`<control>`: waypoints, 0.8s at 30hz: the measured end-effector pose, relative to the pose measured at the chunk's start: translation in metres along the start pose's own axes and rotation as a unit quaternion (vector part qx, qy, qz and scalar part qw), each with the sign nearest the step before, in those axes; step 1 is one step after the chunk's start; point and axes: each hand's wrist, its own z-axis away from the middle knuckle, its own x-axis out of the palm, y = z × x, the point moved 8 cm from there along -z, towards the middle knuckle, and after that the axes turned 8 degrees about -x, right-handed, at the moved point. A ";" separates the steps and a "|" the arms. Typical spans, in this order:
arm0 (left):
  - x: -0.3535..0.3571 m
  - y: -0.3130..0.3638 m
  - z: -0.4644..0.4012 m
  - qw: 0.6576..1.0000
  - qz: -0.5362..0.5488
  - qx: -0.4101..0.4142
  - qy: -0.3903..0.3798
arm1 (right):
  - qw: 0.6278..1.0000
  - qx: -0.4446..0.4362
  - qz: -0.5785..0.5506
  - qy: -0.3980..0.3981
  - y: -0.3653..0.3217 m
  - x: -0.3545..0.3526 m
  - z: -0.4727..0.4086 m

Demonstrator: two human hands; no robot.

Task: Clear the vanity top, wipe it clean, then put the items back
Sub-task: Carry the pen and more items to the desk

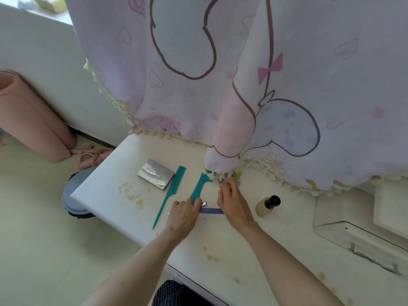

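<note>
Gripping the handle of a teal brush (199,188), the left hand (184,214) rests on the white surface (106,195) with fingers (196,202) curled around it. At its 3 o'clock, the right hand (231,202) pinches something small I cannot identify. A teal tail comb (171,195) and silver compact (155,174) lie at 10 o'clock; a bottle (267,205) lies at 3 o'clock of the right hand.
</note>
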 end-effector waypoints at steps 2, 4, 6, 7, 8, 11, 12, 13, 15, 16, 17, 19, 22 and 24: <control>-0.008 -0.006 0.003 0.999 0.025 -0.018 0.007 | 0.996 0.070 -0.052 -0.006 0.004 -0.003 -0.002; -0.017 -0.012 0.006 0.996 0.079 -0.027 0.012 | 0.989 0.119 -0.091 0.011 0.005 -0.007 -0.005; -0.030 -0.011 0.005 0.994 0.108 0.003 0.020 | 0.974 0.171 -0.143 0.033 0.001 -0.012 -0.009; -0.035 -0.008 0.004 0.993 0.116 0.029 0.023 | 0.965 0.194 -0.170 0.050 -0.002 -0.016 -0.010; -0.040 -0.005 0.002 0.990 0.123 0.056 0.026 | 0.957 0.211 -0.186 0.067 -0.008 -0.020 -0.012; -0.053 0.008 -0.004 0.984 0.121 0.123 0.048 | 0.956 0.211 -0.186 0.085 -0.029 -0.030 -0.017; -0.057 0.012 -0.007 0.983 0.110 0.138 0.048 | 0.955 0.217 -0.179 0.097 -0.032 -0.036 -0.017; -0.058 0.014 -0.012 0.983 0.094 0.150 0.048 | 0.951 0.231 -0.167 0.120 -0.030 -0.043 -0.016; -0.068 0.017 -0.017 0.979 0.050 0.184 0.071 | 0.935 0.280 -0.123 0.181 -0.019 -0.064 -0.006; -0.074 0.018 -0.018 0.973 0.026 0.215 0.080 | 0.925 0.306 -0.089 0.208 -0.014 -0.075 0.003; -0.078 0.020 -0.017 0.965 0.016 0.245 0.092 | 0.916 0.326 -0.049 0.228 -0.011 -0.085 0.014; -0.086 0.019 -0.015 0.949 0.027 0.286 0.127 | 0.906 0.341 0.046 0.246 -0.014 -0.106 0.040; -0.103 0.030 0.005 0.924 0.066 0.344 0.153 | 0.895 0.348 0.187 0.206 -0.037 -0.129 0.084; -0.108 0.046 0.027 0.902 0.063 0.402 0.142 | 0.877 0.369 0.249 0.179 -0.054 -0.141 0.115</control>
